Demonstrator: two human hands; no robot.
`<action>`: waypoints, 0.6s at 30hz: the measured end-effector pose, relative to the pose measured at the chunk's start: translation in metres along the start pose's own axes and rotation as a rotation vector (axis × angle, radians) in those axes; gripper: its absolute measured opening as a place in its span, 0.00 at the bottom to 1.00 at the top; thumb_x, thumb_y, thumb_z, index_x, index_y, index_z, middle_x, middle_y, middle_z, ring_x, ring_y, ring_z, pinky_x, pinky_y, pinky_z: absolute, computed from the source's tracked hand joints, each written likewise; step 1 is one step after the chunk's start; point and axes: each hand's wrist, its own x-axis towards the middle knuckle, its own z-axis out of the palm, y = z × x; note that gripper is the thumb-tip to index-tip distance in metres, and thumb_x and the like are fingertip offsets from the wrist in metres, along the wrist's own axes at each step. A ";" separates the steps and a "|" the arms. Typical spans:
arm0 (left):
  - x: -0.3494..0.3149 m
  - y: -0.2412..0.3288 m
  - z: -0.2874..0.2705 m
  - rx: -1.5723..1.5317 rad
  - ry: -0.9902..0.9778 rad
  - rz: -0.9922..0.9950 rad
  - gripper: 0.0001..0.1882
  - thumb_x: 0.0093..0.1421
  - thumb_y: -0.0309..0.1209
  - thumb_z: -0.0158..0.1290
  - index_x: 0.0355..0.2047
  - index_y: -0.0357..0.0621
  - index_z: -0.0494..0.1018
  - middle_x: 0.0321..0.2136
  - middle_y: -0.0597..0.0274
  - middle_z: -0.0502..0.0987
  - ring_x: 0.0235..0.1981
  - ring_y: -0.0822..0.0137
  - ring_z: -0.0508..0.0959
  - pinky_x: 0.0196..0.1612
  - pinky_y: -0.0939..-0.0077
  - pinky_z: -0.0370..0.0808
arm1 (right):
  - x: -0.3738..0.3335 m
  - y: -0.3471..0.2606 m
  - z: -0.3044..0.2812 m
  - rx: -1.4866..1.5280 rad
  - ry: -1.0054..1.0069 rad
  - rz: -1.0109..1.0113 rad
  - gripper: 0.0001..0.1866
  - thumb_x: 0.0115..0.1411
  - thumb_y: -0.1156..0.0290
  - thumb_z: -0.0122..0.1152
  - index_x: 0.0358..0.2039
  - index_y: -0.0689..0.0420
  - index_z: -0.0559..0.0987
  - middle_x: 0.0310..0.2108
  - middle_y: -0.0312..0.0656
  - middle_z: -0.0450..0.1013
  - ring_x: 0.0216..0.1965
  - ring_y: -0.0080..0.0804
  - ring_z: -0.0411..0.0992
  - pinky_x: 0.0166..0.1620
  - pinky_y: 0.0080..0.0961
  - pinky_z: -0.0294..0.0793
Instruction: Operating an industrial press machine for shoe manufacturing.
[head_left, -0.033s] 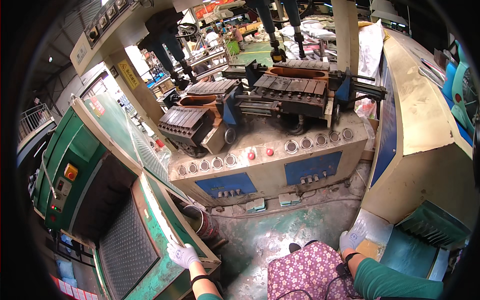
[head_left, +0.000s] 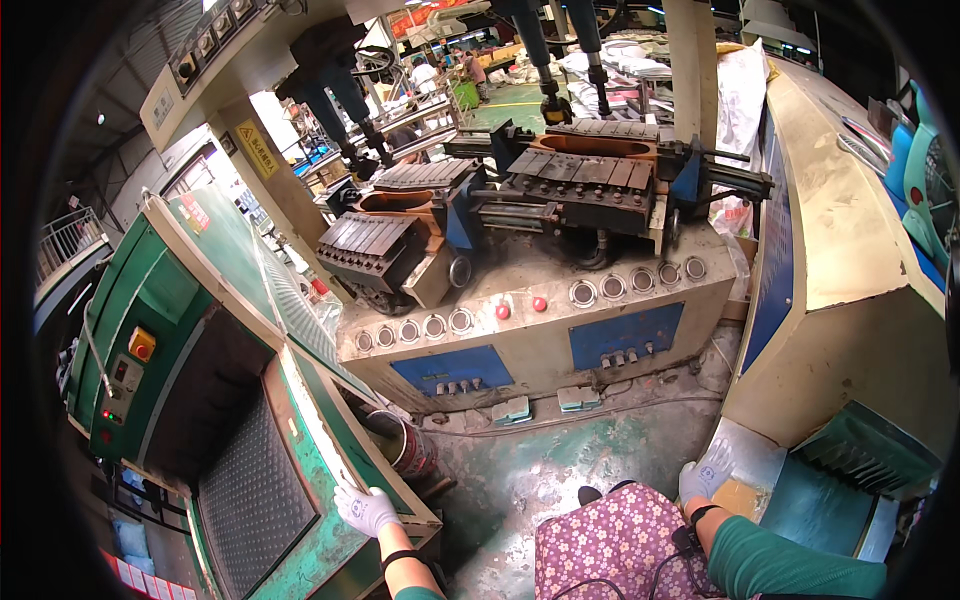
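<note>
My left hand (head_left: 366, 509), in a pale thin glove, lies with its fingers stretched out on the worn edge of a green machine (head_left: 335, 545). Beside it, inside that machine, is a dark studded bed (head_left: 255, 490). My right hand (head_left: 707, 470), gloved alike, rests flat with fingers extended at the silvery plate (head_left: 752, 452) of a beige machine (head_left: 835, 345). I see nothing held in either hand. Across my lap spreads a purple flowered apron (head_left: 610, 545), with dark cords over it.
Ahead stands a beige press (head_left: 535, 345) with clamping blocks (head_left: 580, 185), round buttons and two red knobs. Two pedals (head_left: 512, 409) sit at its base, with a cable along the floor. A bucket (head_left: 412, 450) stands by the green machine. Two people are far behind.
</note>
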 end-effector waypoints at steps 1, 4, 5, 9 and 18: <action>0.000 -0.001 0.001 0.002 -0.008 -0.002 0.40 0.54 0.37 0.62 0.68 0.46 0.64 0.67 0.48 0.67 0.67 0.49 0.66 0.69 0.56 0.62 | -0.001 0.000 -0.001 0.001 0.002 0.000 0.49 0.57 0.59 0.58 0.76 0.59 0.51 0.79 0.46 0.44 0.79 0.45 0.40 0.77 0.51 0.35; -0.001 0.003 -0.005 0.003 -0.037 -0.012 0.41 0.55 0.38 0.62 0.68 0.47 0.63 0.67 0.48 0.67 0.68 0.50 0.65 0.69 0.56 0.61 | -0.002 -0.001 -0.005 0.014 -0.014 0.005 0.49 0.57 0.59 0.58 0.76 0.58 0.51 0.79 0.46 0.44 0.79 0.45 0.40 0.77 0.51 0.36; -0.001 0.004 -0.007 0.003 -0.056 -0.021 0.41 0.55 0.38 0.62 0.69 0.47 0.63 0.68 0.49 0.66 0.68 0.50 0.64 0.70 0.56 0.61 | -0.002 -0.001 -0.005 0.014 -0.015 0.004 0.49 0.57 0.59 0.58 0.76 0.58 0.51 0.79 0.46 0.44 0.79 0.45 0.40 0.77 0.51 0.36; 0.002 0.006 -0.003 0.005 -0.031 -0.016 0.41 0.55 0.38 0.62 0.69 0.47 0.63 0.68 0.49 0.66 0.68 0.50 0.65 0.69 0.56 0.61 | 0.002 -0.005 -0.006 0.000 -0.016 0.010 0.49 0.57 0.59 0.58 0.76 0.58 0.51 0.79 0.46 0.44 0.79 0.44 0.40 0.77 0.51 0.36; 0.004 0.009 -0.002 0.008 0.001 0.006 0.40 0.54 0.38 0.62 0.67 0.46 0.64 0.66 0.47 0.68 0.66 0.49 0.67 0.68 0.56 0.63 | 0.003 -0.007 -0.009 0.004 -0.024 0.015 0.49 0.57 0.58 0.58 0.76 0.58 0.51 0.79 0.46 0.44 0.79 0.44 0.40 0.77 0.51 0.36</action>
